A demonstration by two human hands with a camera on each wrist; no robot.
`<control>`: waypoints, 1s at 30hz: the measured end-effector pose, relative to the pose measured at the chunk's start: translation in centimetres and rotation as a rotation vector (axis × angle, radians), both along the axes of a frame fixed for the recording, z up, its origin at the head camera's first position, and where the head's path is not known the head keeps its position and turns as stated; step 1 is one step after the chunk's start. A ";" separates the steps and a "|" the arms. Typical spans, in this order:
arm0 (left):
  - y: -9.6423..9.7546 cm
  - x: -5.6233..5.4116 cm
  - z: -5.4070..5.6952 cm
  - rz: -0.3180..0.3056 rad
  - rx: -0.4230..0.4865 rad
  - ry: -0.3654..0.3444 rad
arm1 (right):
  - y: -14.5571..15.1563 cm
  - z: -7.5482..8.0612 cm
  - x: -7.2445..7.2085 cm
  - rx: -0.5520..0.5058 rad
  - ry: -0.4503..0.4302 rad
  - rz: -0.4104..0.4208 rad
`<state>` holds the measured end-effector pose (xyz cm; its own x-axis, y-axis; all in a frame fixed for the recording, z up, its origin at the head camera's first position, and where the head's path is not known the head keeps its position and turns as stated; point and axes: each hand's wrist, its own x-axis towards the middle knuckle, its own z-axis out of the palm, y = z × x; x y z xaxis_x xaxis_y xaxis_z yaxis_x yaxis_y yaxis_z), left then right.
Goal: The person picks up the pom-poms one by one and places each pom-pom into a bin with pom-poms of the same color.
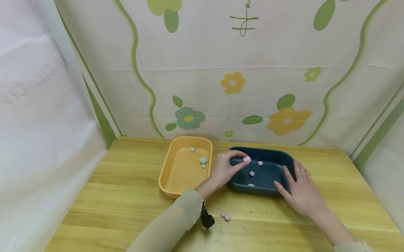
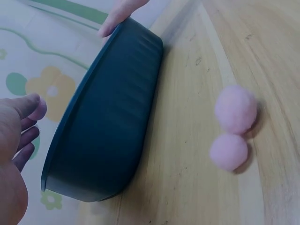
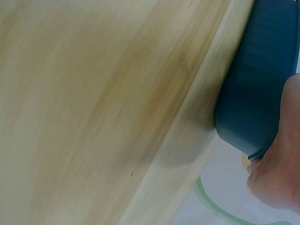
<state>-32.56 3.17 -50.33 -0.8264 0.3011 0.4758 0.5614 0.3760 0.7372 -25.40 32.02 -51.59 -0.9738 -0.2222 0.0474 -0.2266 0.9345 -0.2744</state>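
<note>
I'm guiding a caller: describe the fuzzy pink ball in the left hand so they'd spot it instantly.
On the wooden table stands a dark blue, rounded rectangular tray. Over its left part, the left hand's grip holds the fuzzy pink ball. Other pink balls lie in the tray or on the table; only this is held.

"What sits between the left hand point(image 1: 221, 170) and the right hand point(image 1: 302, 192)?"
"The right tray point(image 1: 268, 177), three balls point(image 1: 252, 174) showing inside. The right hand rests on its right end; the left hand holds a single ball point(image 1: 247, 159) above its left part."
"Left of the left hand?"
"The left tray point(image 1: 181, 175), with three smaller-group balls point(image 1: 203, 160) in it."
"Nearer than both hands?"
"Two touching balls point(image 1: 227, 218) on the table point(image 1: 267, 248)."
"Beyond them?"
"The curtain point(image 1: 199, 80)."
</note>
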 end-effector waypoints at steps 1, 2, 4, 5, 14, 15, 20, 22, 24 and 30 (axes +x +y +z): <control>0.0 0.0 0.0 0.002 -0.005 0.000 | 0.0 0.0 0.0 0.000 0.001 0.001; 0.1 -0.1 0.0 0.006 -0.011 0.001 | 0.0 0.0 0.0 -0.001 0.001 0.001; 0.2 -0.2 -0.1 0.012 -0.021 -0.003 | 0.0 -0.1 0.0 0.000 0.003 0.001; 0.2 -0.2 -0.1 0.015 -0.025 -0.005 | 0.0 -0.1 0.0 -0.002 0.002 0.001; 0.4 -0.4 -0.3 0.034 -0.038 -0.023 | 0.0 0.1 0.0 0.000 0.004 0.001; 0.4 -0.3 -0.3 0.039 -0.049 -0.021 | 0.0 0.1 0.0 0.000 0.006 0.001; 0.4 -0.1 -0.2 0.042 -0.058 -0.022 | 0.0 0.2 0.0 -0.002 0.009 0.001; 0.2 0.1 0.0 0.025 -0.042 -0.022 | 0.0 0.2 0.0 -0.004 0.012 -0.001; -0.1 0.4 0.1 0.008 -0.033 -0.011 | 0.1 0.1 0.0 -0.007 0.014 0.000; -1.5 1.3 0.4 -0.026 -0.021 0.052 | 0.0 0.1 0.0 -0.009 0.001 0.001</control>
